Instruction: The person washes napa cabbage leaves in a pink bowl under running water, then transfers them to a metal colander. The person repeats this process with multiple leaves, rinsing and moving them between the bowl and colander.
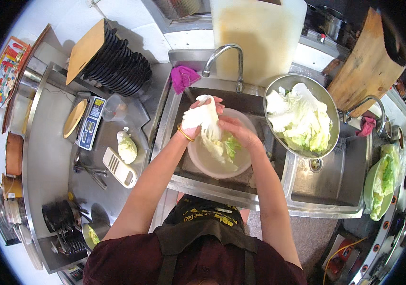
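Note:
Over a white plastic basin [206, 169] in the left sink bowl, my left hand [193, 129] holds up a pale cabbage leaf [210, 123]. Fingers of my right hand [238, 130] rest against the leaf's right side; whether they grip it is hard to tell. Cloudy water and a yellow-green leafy piece [232, 145] show in the basin below. A round metal colander [335, 131] heaped with cabbage leaves [304, 117] straddles the divider to the right. A chrome faucet [240, 66] arches behind the basin.
Left counter: a partly wrapped cabbage [127, 146], a white grater [119, 167], a digital scale [90, 123] and stacked black plates [117, 64]. A magenta cloth [184, 79] lies at the sink's rear corner. A cutting board [256, 39] stands behind; a green bowl [368, 188] of leaves sits far right.

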Tool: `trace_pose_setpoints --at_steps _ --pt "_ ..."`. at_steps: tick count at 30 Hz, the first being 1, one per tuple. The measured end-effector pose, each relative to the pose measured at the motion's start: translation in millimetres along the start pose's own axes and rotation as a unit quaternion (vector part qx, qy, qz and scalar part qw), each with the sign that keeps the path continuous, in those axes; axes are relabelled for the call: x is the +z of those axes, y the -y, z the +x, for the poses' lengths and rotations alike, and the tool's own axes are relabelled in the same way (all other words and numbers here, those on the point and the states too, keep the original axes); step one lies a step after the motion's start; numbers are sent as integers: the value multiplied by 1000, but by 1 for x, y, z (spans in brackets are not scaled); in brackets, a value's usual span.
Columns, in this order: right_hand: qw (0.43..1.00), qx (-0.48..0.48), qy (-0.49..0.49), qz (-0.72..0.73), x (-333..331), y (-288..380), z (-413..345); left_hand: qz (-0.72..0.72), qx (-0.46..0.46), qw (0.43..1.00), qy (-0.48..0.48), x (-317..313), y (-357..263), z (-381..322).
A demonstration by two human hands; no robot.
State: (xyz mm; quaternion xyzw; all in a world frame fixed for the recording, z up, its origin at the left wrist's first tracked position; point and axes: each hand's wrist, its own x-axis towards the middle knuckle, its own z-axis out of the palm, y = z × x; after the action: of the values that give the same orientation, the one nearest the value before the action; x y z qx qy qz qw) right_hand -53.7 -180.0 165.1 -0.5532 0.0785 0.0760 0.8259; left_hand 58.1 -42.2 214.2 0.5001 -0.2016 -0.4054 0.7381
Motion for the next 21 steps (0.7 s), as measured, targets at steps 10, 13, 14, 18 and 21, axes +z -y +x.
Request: trace_pose_setpoints --at_steps 10,13,14,18,21 --pt "995 -76 -53 30 26 8 16 -204 -114 972 -23 -38 4 -35" --pt "994 -85 -55 29 27 8 25 -129 -157 979 9 -51 1 -45" --pt "994 -81 -72 12 27 9 28 -135 -162 977 37 -54 -2 -46" --pt "993 -87 -80 25 31 17 38 -64 -123 989 54 -57 -14 -51" --pt "993 -92 -66 -27 35 25 38 38 -92 995 -29 -52 -21 -55"
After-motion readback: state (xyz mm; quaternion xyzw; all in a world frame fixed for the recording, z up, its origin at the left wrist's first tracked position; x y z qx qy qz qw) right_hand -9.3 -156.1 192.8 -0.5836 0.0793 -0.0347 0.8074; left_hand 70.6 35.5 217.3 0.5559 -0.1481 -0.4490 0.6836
